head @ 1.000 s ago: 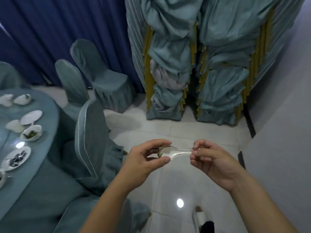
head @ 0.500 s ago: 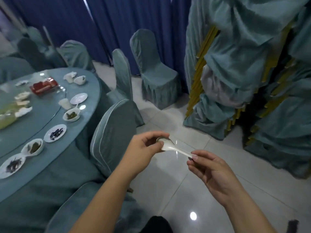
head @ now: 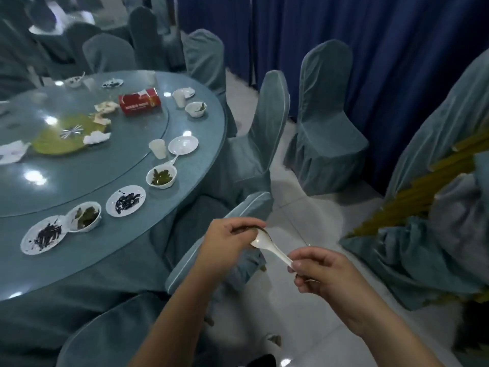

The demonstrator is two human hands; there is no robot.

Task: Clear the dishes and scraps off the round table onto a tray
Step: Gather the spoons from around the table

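Observation:
I hold a white soup spoon (head: 267, 245) over the floor, beside the round table (head: 111, 260). My right hand (head: 325, 276) pinches the handle end, and my left hand (head: 227, 245) curls its fingers round the spoon's bowl. On the table's near rim stand white plates with dark scraps (head: 43, 238) (head: 125, 200), bowls with green scraps (head: 84, 217) (head: 161, 176), an empty plate (head: 183, 145) and a cup (head: 158, 148). No tray shows.
A red box (head: 139, 101), crumpled napkins (head: 96, 137) and a green mat (head: 63, 133) lie on the glass turntable. Covered chairs (head: 322, 120) ring the table; one chair back (head: 219, 239) sits under my left hand. Stacked covered chairs (head: 436, 207) stand right.
The view has swung left, bringing the whole table into sight. Both hands still hold the spoon, which now tilts down toward my right hand.

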